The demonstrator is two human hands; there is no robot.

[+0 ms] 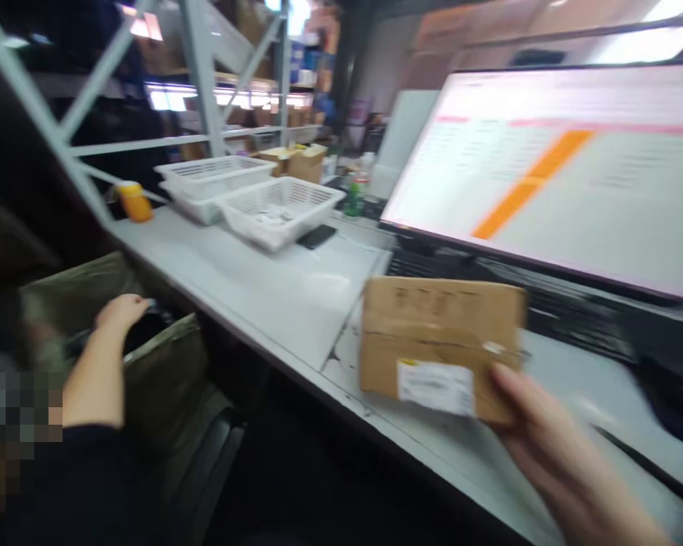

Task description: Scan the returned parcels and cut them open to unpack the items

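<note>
Right hand grasps box by its right end, leaving label uncovered; left hand, over bin, grip unclear.

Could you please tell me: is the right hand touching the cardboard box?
Touching. The head view shows the right hand holding the cardboard box near its lower right corner, thumb against the labelled face.

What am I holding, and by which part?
Your right hand holds a brown rectangular cardboard box by its lower right corner. Your left hand is at an open-topped olive-green bin; whether it grips anything is unclear.
</note>
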